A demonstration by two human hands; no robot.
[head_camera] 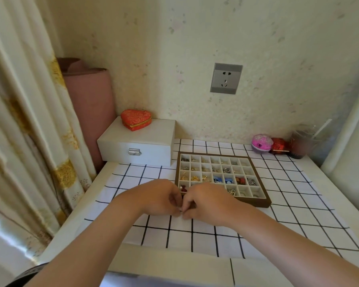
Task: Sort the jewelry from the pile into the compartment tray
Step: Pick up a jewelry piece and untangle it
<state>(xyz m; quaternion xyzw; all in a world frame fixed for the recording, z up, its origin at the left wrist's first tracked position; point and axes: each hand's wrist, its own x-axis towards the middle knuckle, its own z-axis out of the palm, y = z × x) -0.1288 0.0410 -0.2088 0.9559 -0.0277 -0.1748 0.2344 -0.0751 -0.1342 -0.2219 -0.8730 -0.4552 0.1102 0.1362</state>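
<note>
Left grip (160, 196) and right grip (206, 201), fingers curled and tips meeting, pinch one tiny pale piece (181, 210) at the near-left corner of the compartment tray (255, 202), jewelry (195, 179) in many cells.

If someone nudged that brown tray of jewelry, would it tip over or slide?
Probably slide, not tip: the tray is low, wide and lies flat. The checked cloth under it might bunch up. The small loose pieces would likely rattle but stay in their walled compartments.
</note>
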